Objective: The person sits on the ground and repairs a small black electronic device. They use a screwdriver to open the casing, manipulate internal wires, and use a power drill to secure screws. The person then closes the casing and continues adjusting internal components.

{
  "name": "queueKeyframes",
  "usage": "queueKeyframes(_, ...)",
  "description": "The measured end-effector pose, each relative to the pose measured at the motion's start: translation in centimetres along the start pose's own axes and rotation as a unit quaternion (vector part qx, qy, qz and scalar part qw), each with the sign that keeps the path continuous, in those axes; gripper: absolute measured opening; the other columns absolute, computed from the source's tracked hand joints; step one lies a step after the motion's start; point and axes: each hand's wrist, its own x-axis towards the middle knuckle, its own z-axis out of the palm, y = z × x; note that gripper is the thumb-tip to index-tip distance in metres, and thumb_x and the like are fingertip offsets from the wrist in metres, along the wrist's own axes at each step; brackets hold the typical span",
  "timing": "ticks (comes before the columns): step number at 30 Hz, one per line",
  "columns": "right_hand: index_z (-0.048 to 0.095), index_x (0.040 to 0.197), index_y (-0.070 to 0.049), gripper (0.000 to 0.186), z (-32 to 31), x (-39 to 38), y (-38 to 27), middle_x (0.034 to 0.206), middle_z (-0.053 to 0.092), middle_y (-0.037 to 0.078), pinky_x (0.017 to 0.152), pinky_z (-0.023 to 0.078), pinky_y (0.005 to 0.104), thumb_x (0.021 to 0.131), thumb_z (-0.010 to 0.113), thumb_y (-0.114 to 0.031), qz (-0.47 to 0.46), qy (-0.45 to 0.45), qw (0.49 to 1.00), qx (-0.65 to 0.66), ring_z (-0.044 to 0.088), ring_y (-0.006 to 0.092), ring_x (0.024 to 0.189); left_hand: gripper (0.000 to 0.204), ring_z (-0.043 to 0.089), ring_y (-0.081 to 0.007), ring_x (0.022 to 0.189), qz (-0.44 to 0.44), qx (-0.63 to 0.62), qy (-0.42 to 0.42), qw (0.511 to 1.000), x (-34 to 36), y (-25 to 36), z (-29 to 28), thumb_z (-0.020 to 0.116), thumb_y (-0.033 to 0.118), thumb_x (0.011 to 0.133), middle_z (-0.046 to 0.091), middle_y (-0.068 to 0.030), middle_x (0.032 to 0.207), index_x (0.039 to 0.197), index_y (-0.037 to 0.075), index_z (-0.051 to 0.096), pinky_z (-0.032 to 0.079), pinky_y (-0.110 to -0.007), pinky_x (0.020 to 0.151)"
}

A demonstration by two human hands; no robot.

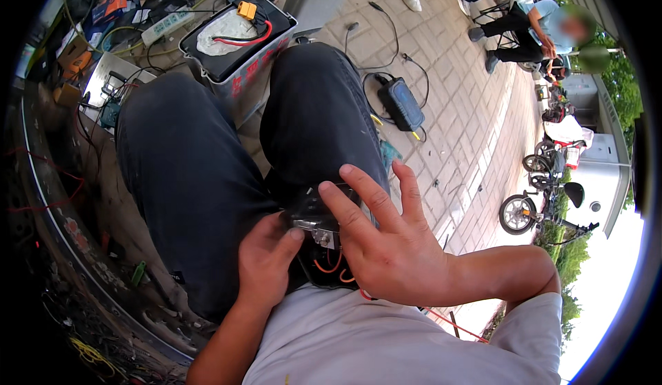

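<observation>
In my lap, between my thighs, sits a small device with a dark, glossy, see-through cover (309,209). Below the cover are a metal terminal part (323,239) and orange-red wires (329,266) over a black base. My left hand (265,257) grips the left edge of this cover, thumb on the near side, other fingers mostly hidden. Over the device's right side is my right hand (393,244), its fingers stretched out and spread. Its thumb is hidden, and whether its fingertips touch the cover I cannot tell.
Beyond my knees stands a grey case (238,47) with a yellow connector (246,10) on red and black leads. A black charger (401,102) with cables lies on the brick paving. Left are a power strip (167,26) and clutter. Seated people and electric bikes (531,213) are at right.
</observation>
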Motion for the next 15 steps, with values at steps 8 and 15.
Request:
queueKeyframes(8,0.068,0.077,0.003,0.014,0.1,0.6,0.0,0.126,0.057,0.015,0.097,0.032,0.0684,0.073,0.064,-0.010,0.018,-0.005,1.000,-0.004,0.049,0.0366,0.125,0.024,0.064,-0.0151,0.094,-0.007,0.000,0.014,1.000,0.4,0.0,0.0,0.059,-0.003,0.090,0.066,-0.0098,0.105,0.114,-0.005,0.057,0.051,-0.029,0.087)
queueKeyframes(15,0.070,0.075,-0.002,0.018,0.7,1.0,1.0,0.118,0.055,0.015,0.094,0.037,0.0685,0.072,0.066,-0.019,-0.040,-0.003,0.999,0.022,0.047,0.0341,0.122,0.025,0.060,-0.0129,0.096,-0.007,0.027,0.017,0.999,0.4,0.1,-0.3,0.060,-0.006,0.086,0.064,-0.0081,0.106,0.111,-0.006,0.058,0.048,-0.027,0.087)
